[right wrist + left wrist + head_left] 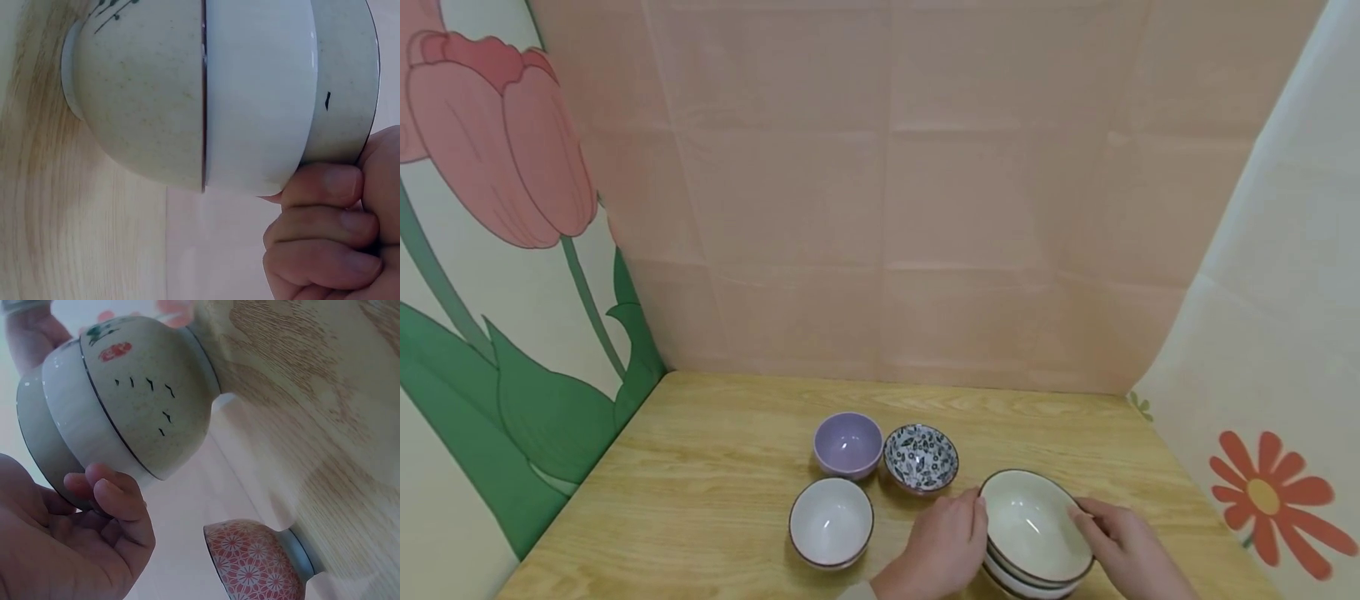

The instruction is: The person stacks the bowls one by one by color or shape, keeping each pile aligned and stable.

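Note:
A stack of three bowls stands at the front right of the table. Its top one, a cream bowl (1030, 521) with a dark rim, is held between both hands. My left hand (938, 546) grips its left side, with curled fingertips near the rim in the left wrist view. On the opposite side my right hand (1123, 542) grips the rim, its fingers (319, 231) bent beneath it. Under the cream bowl sits a white bowl (259, 94), nested in a speckled beige bowl (147, 394) painted with red, green and black marks. That lowest bowl's foot rests on the table.
Left of the stack are a white bowl (831, 523) with a dark rim, a purple bowl (848, 444) behind it, and a bowl with a dark floral inside (921, 457). A red-patterned bowl (253, 562) shows in the left wrist view. Printed cloths hang around the wooden table (700, 492).

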Motion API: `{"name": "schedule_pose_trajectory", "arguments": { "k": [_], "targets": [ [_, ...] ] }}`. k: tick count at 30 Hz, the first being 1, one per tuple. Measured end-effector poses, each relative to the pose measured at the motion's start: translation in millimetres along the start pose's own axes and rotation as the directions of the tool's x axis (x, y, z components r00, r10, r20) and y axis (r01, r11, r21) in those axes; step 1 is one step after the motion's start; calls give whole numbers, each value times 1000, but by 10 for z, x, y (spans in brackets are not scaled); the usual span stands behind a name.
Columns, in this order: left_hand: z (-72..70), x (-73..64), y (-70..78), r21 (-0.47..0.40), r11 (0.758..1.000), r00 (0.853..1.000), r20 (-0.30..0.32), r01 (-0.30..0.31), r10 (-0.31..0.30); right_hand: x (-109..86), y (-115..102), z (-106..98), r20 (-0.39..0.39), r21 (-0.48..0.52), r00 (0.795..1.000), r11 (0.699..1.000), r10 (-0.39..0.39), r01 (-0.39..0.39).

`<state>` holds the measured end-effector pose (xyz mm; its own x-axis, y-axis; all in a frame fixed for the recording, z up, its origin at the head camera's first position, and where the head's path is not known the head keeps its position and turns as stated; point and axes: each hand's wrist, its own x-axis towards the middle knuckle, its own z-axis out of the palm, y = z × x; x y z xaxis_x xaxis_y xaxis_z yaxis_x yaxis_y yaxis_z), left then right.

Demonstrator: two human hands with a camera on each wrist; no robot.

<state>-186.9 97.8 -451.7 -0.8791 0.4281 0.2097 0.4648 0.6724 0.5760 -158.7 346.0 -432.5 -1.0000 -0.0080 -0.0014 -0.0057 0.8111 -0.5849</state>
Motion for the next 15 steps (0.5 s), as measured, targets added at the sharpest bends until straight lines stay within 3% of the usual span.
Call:
{"name": "schedule_pose_trajectory", "arguments": {
  "k": [3,10,15],
  "targets": [
    [7,6,-2,-2,1000,1000,-1,-2,2,6,1,15,3,-4,1000,1000,25,-25],
    [17,28,-13,-41,999,1000,30,2,0,-30,18,77,-76,-50,996,998,-41,37],
    [19,27,-15,-48,999,999,49,3,-1,-39,28,99,-82,-39,996,999,-35,31]
  ]
}}
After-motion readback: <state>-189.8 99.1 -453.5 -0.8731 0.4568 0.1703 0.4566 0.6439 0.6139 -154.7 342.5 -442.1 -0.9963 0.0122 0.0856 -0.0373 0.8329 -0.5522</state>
